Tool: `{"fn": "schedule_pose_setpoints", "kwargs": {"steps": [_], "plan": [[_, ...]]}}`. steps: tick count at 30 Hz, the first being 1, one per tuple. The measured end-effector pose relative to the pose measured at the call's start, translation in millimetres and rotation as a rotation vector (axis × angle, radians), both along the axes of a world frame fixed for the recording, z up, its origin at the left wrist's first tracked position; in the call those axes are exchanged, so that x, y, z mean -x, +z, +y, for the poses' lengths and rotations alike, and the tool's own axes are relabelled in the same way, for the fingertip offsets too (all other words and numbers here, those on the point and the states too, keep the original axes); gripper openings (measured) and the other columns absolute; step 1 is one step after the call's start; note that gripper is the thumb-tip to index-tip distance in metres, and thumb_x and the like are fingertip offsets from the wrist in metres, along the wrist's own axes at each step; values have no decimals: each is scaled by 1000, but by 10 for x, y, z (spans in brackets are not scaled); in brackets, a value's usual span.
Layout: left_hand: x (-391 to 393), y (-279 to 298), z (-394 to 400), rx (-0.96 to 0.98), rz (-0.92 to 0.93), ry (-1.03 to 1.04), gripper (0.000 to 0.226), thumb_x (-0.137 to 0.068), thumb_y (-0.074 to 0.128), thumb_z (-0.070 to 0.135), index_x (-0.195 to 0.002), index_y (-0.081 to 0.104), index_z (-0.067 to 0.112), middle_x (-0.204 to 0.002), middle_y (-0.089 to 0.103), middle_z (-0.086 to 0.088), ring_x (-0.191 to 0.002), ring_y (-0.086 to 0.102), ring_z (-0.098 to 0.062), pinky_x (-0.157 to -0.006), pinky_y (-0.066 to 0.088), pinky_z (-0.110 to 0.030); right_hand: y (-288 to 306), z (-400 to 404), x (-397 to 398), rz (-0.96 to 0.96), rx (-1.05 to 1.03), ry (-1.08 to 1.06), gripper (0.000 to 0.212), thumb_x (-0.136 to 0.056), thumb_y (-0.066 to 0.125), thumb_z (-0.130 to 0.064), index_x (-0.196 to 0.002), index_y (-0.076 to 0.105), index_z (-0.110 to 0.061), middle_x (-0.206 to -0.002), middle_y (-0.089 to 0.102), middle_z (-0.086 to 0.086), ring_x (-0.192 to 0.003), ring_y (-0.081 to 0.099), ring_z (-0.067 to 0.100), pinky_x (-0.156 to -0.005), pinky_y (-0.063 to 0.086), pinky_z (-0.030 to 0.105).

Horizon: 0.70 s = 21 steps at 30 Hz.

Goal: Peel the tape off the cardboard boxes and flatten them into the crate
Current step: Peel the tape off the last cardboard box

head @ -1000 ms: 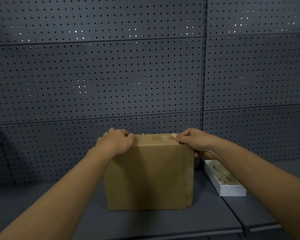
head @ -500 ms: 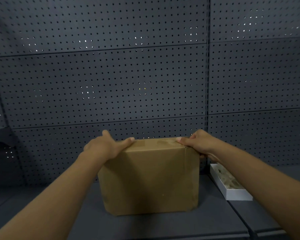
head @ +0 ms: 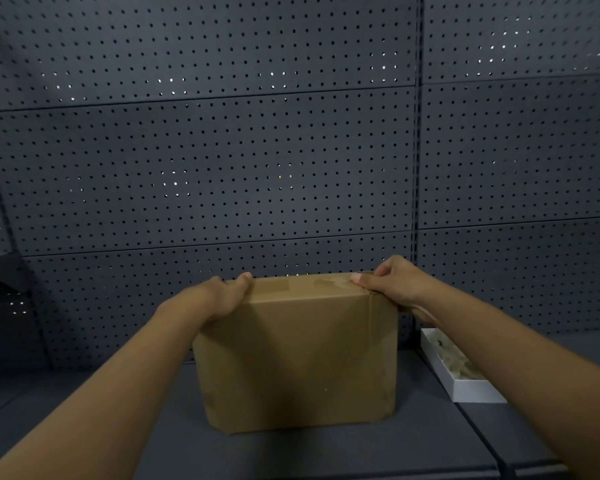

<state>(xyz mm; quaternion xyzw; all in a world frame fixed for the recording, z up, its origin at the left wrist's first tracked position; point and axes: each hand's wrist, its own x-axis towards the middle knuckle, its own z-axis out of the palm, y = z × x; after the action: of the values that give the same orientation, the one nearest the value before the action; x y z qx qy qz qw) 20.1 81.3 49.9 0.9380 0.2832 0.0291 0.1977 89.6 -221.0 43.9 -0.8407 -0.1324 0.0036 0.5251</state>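
1. A white tray (head: 465,386) lies below and outside the right hand (head: 394,284), holding pale crumpled material too dim to identify.
2. The cardboard box (head: 297,355) stands closed on the dark shelf (head: 326,452) between both hands, plain brown with tape (head: 333,283) across its top; no print is readable.
3. The left hand (head: 217,297) grips the top left corner, fingers curled.
4. The right hand clasps the top right corner, thumb on the tape.

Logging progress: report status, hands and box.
Left hand grips cardboard box top left corner. Right hand pinches at tape near top right. Box still taped, upright on shelf. Nothing blocking.
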Motion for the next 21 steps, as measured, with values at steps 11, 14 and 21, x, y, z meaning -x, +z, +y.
{"fn": "schedule_pose_setpoints", "kwargs": {"steps": [11, 14, 21], "plan": [[21, 43, 152, 29, 54, -64, 112, -77, 5, 94, -165, 21, 27, -170, 23, -9, -154, 23, -38, -125, 18, -60, -17, -9, 66, -39, -38, -37, 47, -86, 81, -43, -111, 54, -15, -108, 55, 1, -96, 56, 17, -70, 49, 32], [31, 55, 214, 85, 70, -30, 95, -89, 9, 85, -165, 19, 30, -170, 21, -10, -154, 23, -39, -125, 18, -60, -34, 2, 51, -38, -50, -44, 44, -86, 81, -42, -110, 55, -16, -109, 56, 1, -98, 57, 18, -73, 51, 34], [93, -21, 77, 8, -32, 56, 90, -93, 8, 83, -165, 9, 29, -168, 19, -18, -150, 29, -44, -120, 28, -61, -35, -2, 24, -12, -60, -45, 44, -88, 80, -41, -113, 55, -16, -107, 55, 0, -95, 56, 16, -67, 47, 32]]}}
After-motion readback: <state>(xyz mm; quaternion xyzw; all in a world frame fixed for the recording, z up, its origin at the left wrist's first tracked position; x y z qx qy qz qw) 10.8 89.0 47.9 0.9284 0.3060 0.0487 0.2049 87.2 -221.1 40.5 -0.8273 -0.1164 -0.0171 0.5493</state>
